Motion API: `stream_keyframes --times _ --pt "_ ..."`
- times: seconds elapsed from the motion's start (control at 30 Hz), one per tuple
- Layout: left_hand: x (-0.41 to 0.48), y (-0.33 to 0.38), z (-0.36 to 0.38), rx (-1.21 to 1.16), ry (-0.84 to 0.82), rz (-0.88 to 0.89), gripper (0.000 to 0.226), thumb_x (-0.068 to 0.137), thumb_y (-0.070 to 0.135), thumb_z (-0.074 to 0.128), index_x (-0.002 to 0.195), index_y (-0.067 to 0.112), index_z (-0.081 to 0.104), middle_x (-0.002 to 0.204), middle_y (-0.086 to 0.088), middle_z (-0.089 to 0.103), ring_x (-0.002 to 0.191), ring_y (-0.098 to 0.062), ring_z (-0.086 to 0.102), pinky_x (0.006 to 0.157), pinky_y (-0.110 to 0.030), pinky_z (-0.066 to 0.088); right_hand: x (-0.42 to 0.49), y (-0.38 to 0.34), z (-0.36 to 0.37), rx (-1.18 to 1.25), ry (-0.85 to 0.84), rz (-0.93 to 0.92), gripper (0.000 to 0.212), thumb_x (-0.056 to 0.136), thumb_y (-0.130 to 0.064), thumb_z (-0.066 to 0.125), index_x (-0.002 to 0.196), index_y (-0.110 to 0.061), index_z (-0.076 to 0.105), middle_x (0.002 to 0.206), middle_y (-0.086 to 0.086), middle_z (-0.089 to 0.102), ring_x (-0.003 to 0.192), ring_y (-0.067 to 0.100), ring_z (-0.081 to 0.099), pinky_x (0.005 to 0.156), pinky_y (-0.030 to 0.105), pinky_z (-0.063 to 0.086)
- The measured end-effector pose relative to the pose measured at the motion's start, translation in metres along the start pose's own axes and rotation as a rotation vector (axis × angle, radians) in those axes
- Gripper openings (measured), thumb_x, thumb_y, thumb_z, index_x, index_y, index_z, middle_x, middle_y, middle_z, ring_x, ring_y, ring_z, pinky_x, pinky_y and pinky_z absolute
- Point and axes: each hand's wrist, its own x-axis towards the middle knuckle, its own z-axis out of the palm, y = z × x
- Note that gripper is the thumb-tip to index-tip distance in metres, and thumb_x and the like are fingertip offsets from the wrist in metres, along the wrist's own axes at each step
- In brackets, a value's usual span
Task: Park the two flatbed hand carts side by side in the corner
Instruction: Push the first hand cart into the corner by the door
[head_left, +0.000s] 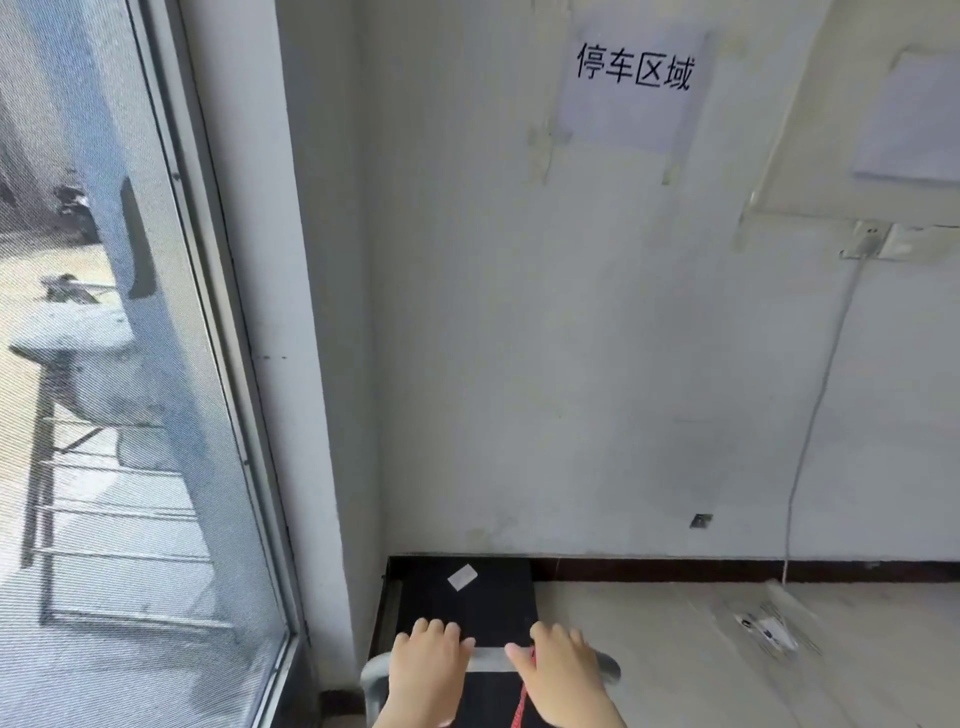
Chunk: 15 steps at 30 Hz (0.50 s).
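One flatbed hand cart (483, 608) with a black deck stands in the corner, its far end against the wall and its left side by the pillar. A white label lies on the deck. Its grey metal handle bar (491, 659) runs across the bottom of the view. My left hand (426, 670) grips the bar left of centre. My right hand (563, 675) grips it right of centre, with a red cord (522, 701) hanging beside it. I see no other cart.
A paper sign (634, 85) with printed characters is taped to the white wall. A cable (815, 415) hangs from a wall socket (867, 241) down to the floor. Bare pale floor (649, 649) lies right of the cart. A screened window (114, 364) fills the left.
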Motion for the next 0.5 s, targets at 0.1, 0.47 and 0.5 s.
stream_keyframes --times 0.1,0.47,0.5 --pt "-0.007 0.001 -0.034 0.096 -0.026 0.074 0.028 0.098 0.022 0.039 0.123 0.016 0.048 0.122 -0.006 0.051 0.114 -0.028 0.044 0.09 -0.038 0.039 -0.018 -0.001 -0.035 0.073 0.039 -0.014 0.052 0.094 -0.05 0.028 0.127 -0.013 0.042 0.127 0.008 0.05 0.117 0.026 0.042 0.092 0.037 0.038" --pt "-0.043 0.001 -0.189 0.076 0.187 0.041 0.026 0.098 0.02 0.035 0.111 0.018 0.057 0.115 -0.005 0.06 0.108 -0.028 0.054 0.085 -0.037 0.044 -0.09 -0.008 -0.18 0.111 0.141 0.033 0.047 0.095 -0.043 0.035 0.123 -0.008 0.049 0.126 0.014 0.053 0.113 0.03 0.05 0.09 0.037 0.041" --pt "-0.048 0.002 -0.204 0.081 0.201 0.045 0.028 0.098 0.022 0.033 0.11 0.018 0.057 0.114 -0.006 0.06 0.106 -0.028 0.055 0.082 -0.035 0.044 -0.097 -0.009 -0.193 0.118 0.148 0.037 0.049 0.094 -0.044 0.036 0.124 -0.007 0.048 0.127 0.014 0.053 0.113 0.031 0.05 0.091 0.036 0.041"
